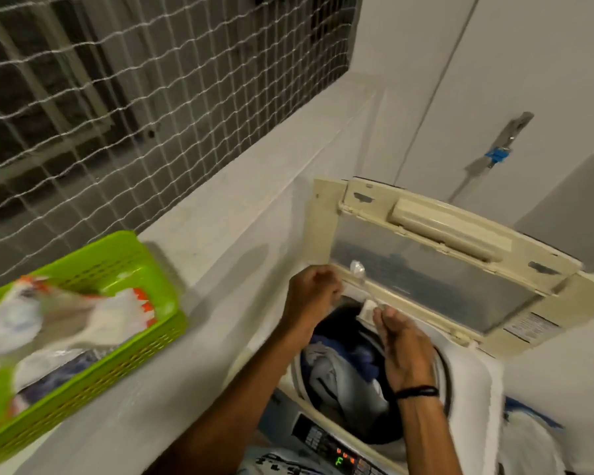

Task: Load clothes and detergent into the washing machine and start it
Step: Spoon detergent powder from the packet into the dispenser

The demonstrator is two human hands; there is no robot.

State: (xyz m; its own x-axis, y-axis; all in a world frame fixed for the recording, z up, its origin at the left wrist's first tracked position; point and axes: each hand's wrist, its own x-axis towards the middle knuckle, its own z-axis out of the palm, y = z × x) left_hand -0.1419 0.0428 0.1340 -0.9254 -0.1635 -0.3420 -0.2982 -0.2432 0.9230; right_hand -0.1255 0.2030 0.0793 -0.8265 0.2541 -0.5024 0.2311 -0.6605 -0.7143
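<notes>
The loading part is looking done: blue and grey clothes point(340, 368) are lying piled in the drum of the top-loading washing machine point(474, 371), whose lid point(426, 269) is standing folded open at the far side. The detergent step seems to be under way. Both hands are working at the far rim of the opening. The right hand point(405, 347) is reaching up with its fingertips point(379, 311) drawn narrowly together, apparently pinching the lower end of a small clear packet point(357, 269), probably detergent. The left hand point(314, 289) is hovering just left of it with fingers curled; whether its grip is holding anything I cannot tell through the blur. Closing the lid and starting the cycle are, by my judgement, what is left.

The control panel point(333, 450) at the near edge is glowing with red lights and a green character resembling "F". A label point(528, 329) on the lid is too blurred to read. On the counter point(203, 371) at left, a green basket point(144, 341) is holding orange-and-white pouches point(66, 313) with illegible print.
</notes>
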